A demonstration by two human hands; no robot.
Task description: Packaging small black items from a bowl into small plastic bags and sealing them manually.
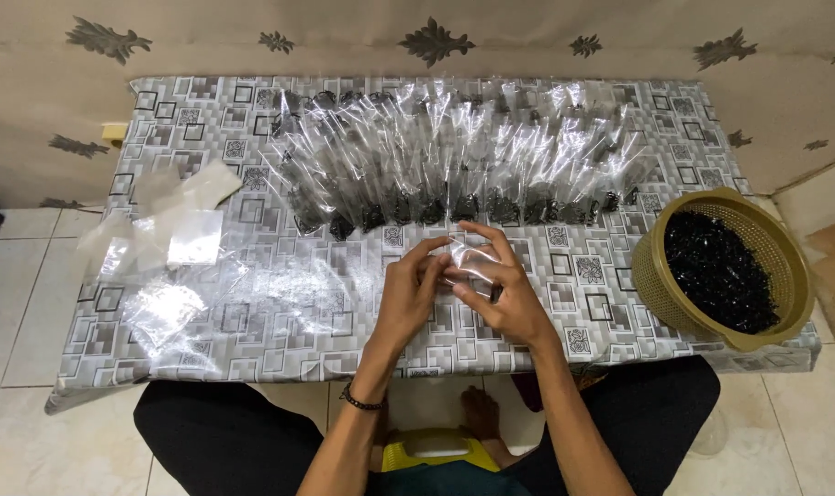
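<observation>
Both my hands meet over the middle of the low table (280, 321), holding one small clear plastic bag (472, 264) between them. My left hand (408, 294) pinches the bag's left edge with its fingertips. My right hand (502, 289) grips the bag from the right, fingers curled over it. What the bag contains cannot be made out. Just beyond my hands lies a long row of filled clear bags (454, 156), each with small black pieces at its lower end.
A brown woven basket (656, 276) full of small black pieces sits at the table's right edge. A loose heap of empty clear bags (174, 239) lies at the left. A patterned wall stands behind the table, and tiled floor surrounds it.
</observation>
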